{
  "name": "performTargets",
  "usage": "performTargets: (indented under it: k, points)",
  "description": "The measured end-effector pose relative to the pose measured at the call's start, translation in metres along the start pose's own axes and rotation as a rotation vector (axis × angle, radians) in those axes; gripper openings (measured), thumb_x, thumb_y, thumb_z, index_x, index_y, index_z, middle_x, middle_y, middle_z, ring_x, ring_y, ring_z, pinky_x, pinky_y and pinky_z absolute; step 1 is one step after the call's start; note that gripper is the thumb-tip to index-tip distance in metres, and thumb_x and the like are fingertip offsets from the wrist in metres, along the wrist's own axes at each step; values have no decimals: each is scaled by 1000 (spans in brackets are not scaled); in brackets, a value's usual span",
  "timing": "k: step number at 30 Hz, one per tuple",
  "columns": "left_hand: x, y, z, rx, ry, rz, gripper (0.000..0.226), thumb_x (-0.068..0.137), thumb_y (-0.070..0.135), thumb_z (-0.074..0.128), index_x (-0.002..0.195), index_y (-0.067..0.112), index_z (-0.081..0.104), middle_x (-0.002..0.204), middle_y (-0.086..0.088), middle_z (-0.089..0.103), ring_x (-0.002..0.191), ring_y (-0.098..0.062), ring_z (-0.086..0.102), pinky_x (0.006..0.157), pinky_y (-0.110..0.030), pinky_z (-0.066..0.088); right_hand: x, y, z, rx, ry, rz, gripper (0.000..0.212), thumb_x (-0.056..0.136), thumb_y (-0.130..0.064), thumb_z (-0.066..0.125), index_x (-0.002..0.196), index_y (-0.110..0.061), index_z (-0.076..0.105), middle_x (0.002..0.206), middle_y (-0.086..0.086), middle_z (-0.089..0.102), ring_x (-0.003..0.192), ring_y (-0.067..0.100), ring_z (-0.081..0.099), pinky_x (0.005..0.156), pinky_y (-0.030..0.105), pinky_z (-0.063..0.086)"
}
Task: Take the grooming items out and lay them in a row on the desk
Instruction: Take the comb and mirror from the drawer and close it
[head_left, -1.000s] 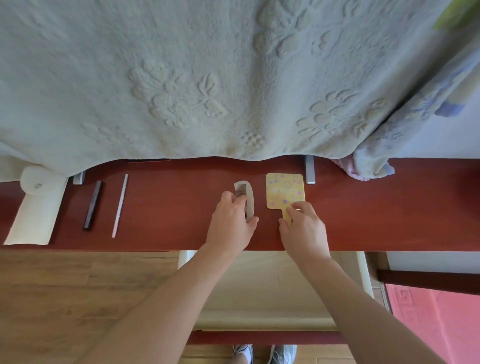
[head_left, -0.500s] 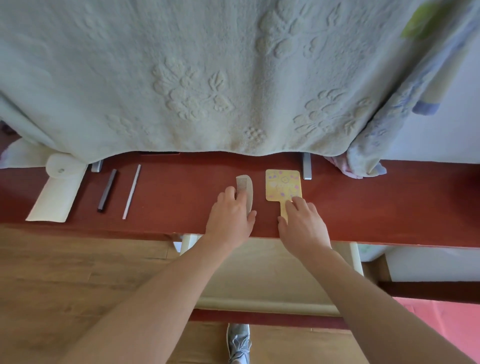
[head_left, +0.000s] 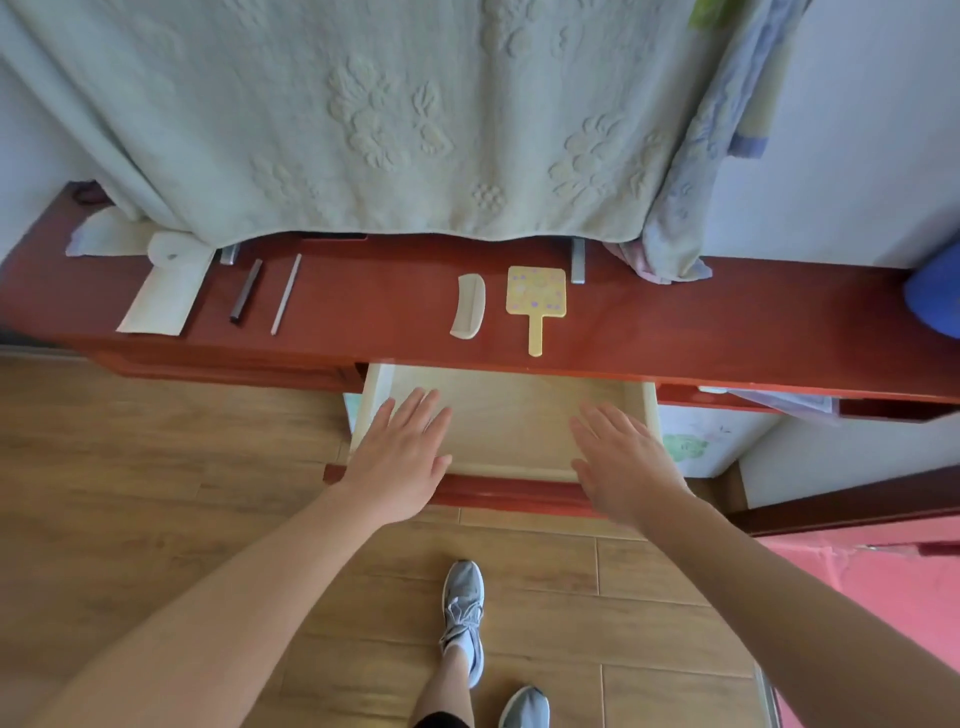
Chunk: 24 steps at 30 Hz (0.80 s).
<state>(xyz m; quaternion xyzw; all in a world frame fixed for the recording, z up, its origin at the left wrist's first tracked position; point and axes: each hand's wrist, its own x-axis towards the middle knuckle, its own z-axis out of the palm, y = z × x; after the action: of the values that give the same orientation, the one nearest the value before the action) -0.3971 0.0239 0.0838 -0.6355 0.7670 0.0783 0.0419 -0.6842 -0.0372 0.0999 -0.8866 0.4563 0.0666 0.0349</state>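
Observation:
A pale curved comb (head_left: 469, 306) lies on the red desk (head_left: 675, 322), and a yellow hand mirror (head_left: 536, 301) with its handle toward me lies just right of it. Farther left on the desk rest a dark slim stick (head_left: 246, 298) and a thin white stick (head_left: 285, 293). Below the desk edge a light wooden drawer (head_left: 511, 415) stands pulled out, and what shows of its inside is bare. My left hand (head_left: 400, 462) and my right hand (head_left: 621, 465) hover flat over the drawer's front, fingers spread, holding nothing.
A large pale embossed towel (head_left: 389, 119) hangs over the back of the desk, with a blue-patterned cloth (head_left: 701, 171) beside it. A white roll and sheet (head_left: 166, 291) sit at the desk's left end, a blue object (head_left: 935, 296) at the right. My feet stand on wooden floor.
Both hands let go of the comb and the mirror and drew back from the desk to above the open drawer. The view pulled back and tilted down.

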Motion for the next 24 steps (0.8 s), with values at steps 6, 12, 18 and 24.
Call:
performTargets:
  k: [6, 12, 18, 24]
  points:
    - [-42, 9, 24, -2, -5, -1, 43, 94, 32, 62, 133, 15, 59, 144, -11, 50, 135, -29, 45, 109, -46, 40, -44, -5, 32, 10, -10, -34, 38, 77, -24, 72, 112, -12, 65, 128, 12, 56, 118, 31, 53, 91, 41, 50]
    - [-43, 8, 36, -92, 99, -44, 33, 80, 2, 74, 111, 13, 73, 94, 1, 67, 87, -22, 60, 70, -37, 55, -48, -8, 57, 109, 101, -10, 38, 61, 4, 71, 97, -7, 68, 112, 11, 62, 103, 32, 60, 73, 39, 55]
    - [-29, 2, 43, -181, 205, -53, 35, 72, -9, 76, 100, 11, 76, 88, -1, 68, 84, -25, 62, 61, -38, 56, -35, -4, 61, 207, 158, 37, 39, 51, 15, 68, 82, -8, 70, 94, 8, 66, 83, 30, 62, 48, 36, 53]
    - [8, -11, 36, -218, 215, -74, 34, 76, -5, 74, 105, 12, 76, 96, 0, 70, 90, -24, 62, 66, -39, 58, 0, 8, 56, 247, 200, 88, 44, 53, 14, 72, 90, -9, 75, 89, 6, 69, 74, 29, 62, 48, 31, 53]
